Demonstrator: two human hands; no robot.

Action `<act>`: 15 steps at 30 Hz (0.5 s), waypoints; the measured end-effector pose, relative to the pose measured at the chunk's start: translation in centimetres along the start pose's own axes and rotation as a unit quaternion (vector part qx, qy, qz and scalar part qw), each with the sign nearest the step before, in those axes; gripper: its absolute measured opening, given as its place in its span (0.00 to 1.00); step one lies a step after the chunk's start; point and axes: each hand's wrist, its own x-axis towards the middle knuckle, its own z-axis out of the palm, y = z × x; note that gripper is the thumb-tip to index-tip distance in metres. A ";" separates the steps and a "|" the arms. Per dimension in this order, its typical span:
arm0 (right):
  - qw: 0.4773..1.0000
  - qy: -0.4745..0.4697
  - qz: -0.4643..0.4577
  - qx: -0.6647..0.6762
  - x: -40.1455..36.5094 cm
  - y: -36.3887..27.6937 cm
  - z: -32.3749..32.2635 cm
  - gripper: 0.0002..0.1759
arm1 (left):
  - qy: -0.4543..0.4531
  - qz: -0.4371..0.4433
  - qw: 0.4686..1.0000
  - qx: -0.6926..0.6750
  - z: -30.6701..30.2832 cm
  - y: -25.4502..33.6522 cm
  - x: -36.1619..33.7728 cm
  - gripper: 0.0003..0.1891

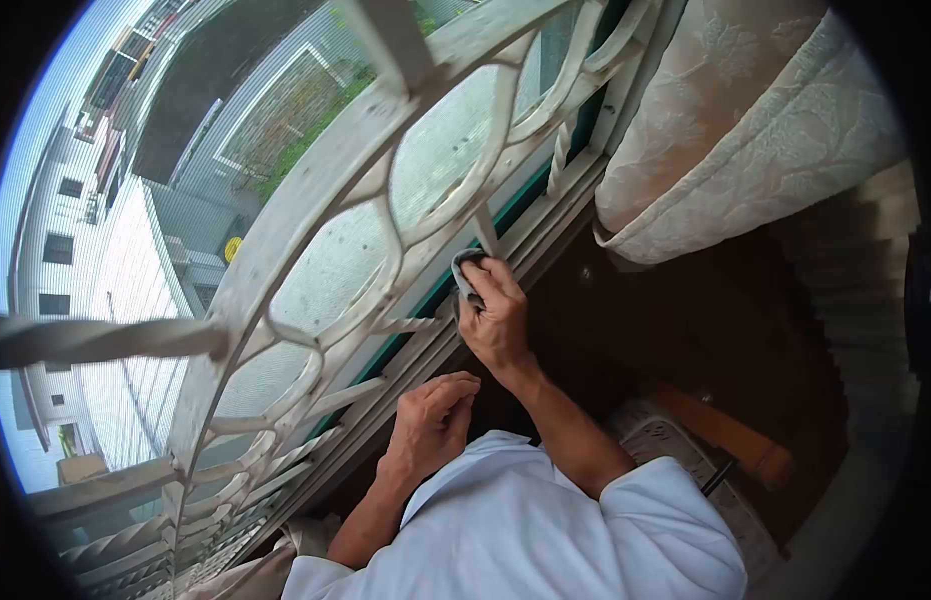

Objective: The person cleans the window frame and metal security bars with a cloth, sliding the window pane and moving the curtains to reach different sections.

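Right hand holding cloth, frame edge, grille close

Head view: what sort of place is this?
Probably a room in a home, though I can't be certain: an ornamental window grille, a leaf-patterned curtain and buildings outside.

The window sill is a long, narrow, pale ledge, with grooves running along its length. Several twisted bars meet it with their ends. Between its long edges appears a grey cloth; touching or not, I cannot tell.
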 end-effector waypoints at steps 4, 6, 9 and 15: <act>0.979 -0.168 -0.001 0.118 -1.3 0.0 -1.1 0.15 | -0.019 0.006 1.000 -0.013 -2.0 -1.4 -3.2 0.10; 0.992 -0.097 0.029 0.073 -4.0 -2.1 -1.2 0.16 | -0.054 0.030 0.998 0.003 -3.7 -1.8 -4.4 0.10; 0.999 -0.013 0.022 0.027 -9.1 -5.7 1.0 0.20 | -0.050 0.045 0.998 -0.022 -5.9 -3.3 -7.4 0.11; 0.997 0.037 0.051 -0.046 -10.1 -6.5 7.2 0.25 | -0.100 0.039 0.992 -0.062 -9.6 -5.0 -14.0 0.13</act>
